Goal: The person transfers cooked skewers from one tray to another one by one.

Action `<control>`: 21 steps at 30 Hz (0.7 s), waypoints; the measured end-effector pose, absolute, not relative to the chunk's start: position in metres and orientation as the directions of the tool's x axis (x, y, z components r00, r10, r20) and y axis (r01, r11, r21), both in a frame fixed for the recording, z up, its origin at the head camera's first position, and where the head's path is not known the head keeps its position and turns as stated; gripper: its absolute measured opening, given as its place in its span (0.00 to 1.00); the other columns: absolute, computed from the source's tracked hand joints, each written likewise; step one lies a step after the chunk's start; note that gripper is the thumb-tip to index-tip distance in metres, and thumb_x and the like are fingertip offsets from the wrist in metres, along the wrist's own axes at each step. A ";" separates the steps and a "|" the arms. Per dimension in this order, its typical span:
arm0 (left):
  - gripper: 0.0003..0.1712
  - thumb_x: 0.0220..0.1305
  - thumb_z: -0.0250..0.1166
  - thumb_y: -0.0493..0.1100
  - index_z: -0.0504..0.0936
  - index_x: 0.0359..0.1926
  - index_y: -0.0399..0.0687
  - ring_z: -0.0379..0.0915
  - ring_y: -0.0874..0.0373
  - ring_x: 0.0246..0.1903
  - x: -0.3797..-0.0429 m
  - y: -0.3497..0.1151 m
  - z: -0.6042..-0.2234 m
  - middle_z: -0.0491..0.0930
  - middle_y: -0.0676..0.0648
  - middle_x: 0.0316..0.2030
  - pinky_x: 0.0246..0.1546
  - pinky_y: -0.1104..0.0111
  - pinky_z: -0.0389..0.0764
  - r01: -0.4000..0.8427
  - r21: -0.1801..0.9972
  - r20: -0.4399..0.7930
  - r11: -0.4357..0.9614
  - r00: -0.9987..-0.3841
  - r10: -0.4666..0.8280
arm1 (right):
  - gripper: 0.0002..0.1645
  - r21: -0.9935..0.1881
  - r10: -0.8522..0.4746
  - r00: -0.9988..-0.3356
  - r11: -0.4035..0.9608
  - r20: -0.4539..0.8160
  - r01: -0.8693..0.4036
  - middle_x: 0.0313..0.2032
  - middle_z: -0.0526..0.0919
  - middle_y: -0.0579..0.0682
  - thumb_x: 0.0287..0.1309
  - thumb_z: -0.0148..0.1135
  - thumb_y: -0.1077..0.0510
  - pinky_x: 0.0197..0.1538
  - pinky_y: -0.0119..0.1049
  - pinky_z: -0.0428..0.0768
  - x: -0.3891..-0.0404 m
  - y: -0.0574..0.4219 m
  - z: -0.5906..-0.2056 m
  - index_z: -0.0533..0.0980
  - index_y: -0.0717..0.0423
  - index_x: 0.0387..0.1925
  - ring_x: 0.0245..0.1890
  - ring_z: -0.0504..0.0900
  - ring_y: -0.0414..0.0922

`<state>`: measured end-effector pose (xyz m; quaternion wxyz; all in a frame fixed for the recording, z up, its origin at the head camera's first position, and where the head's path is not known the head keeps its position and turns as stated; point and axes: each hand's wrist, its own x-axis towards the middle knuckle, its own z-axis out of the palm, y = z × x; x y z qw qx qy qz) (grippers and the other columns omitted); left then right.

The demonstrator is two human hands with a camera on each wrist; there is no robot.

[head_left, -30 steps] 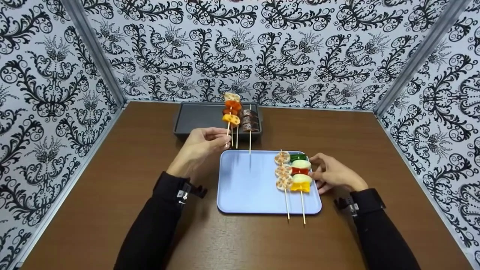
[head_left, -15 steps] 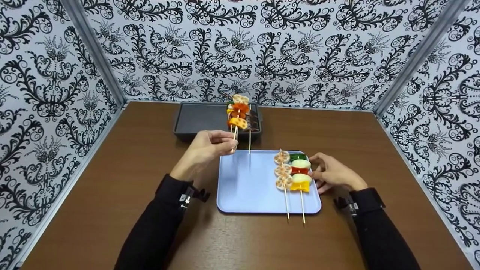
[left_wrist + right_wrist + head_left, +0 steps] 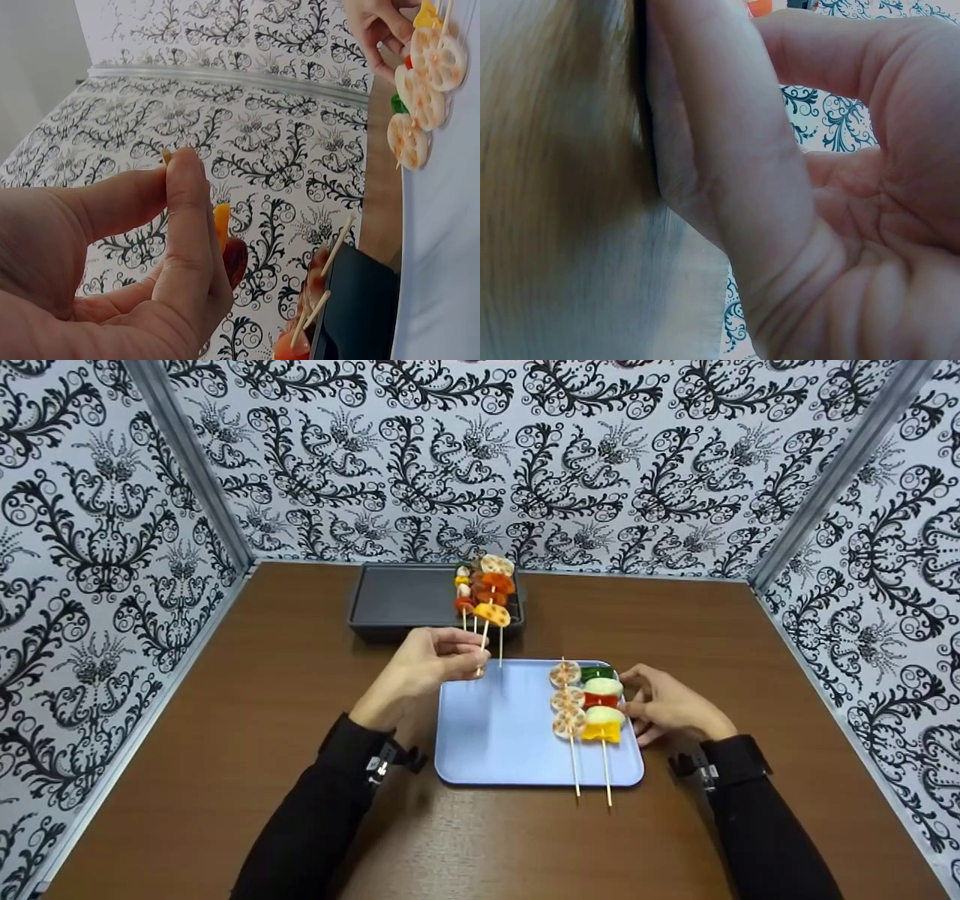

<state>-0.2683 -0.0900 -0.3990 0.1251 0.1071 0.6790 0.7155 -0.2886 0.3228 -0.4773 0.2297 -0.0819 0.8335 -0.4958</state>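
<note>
My left hand pinches the bare stick end of a skewer between thumb and fingers. Its pieces are a pale lotus-like slice, orange-red pieces and a yellow slice; it is raised above the light blue tray's far edge. In the left wrist view the fingers cover most of the stick. My right hand grips the tray's right rim. On the tray's right side lie a lotus-root skewer and, beside it, a vegetable skewer of green, white, red and yellow pieces. Their sticks overhang the near edge.
Behind the tray stands a dark grill pan. More skewers lie at its right end, including one with white, yellow and red pieces, their sticks jutting over the front rim. Patterned walls surround the brown table.
My left hand has moved right and slightly nearer with the skewer, from over the pan's front toward the tray. The right hand and the tray have stayed in place.
</note>
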 end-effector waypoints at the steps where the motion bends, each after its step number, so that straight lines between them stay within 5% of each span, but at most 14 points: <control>1: 0.22 0.62 0.73 0.34 0.81 0.56 0.31 0.86 0.49 0.40 -0.268 -0.089 -0.399 0.85 0.36 0.44 0.46 0.59 0.88 -0.038 0.998 -0.022 -0.043 -0.945 0.325 | 0.35 -0.863 -0.363 -0.881 0.496 -0.303 0.092 0.38 0.78 0.68 0.67 0.64 0.64 0.31 0.56 0.89 -0.289 0.323 -0.477 0.59 0.60 0.70 0.26 0.84 0.58; 21: 0.22 0.61 0.71 0.30 0.79 0.56 0.27 0.86 0.47 0.39 -0.247 -0.062 -0.411 0.84 0.35 0.43 0.45 0.57 0.88 -0.054 0.996 -0.020 -0.068 -0.909 0.417 | 0.35 -0.856 -0.347 -0.884 0.506 -0.314 0.106 0.38 0.78 0.68 0.66 0.64 0.64 0.32 0.56 0.89 -0.290 0.322 -0.476 0.60 0.59 0.69 0.27 0.84 0.58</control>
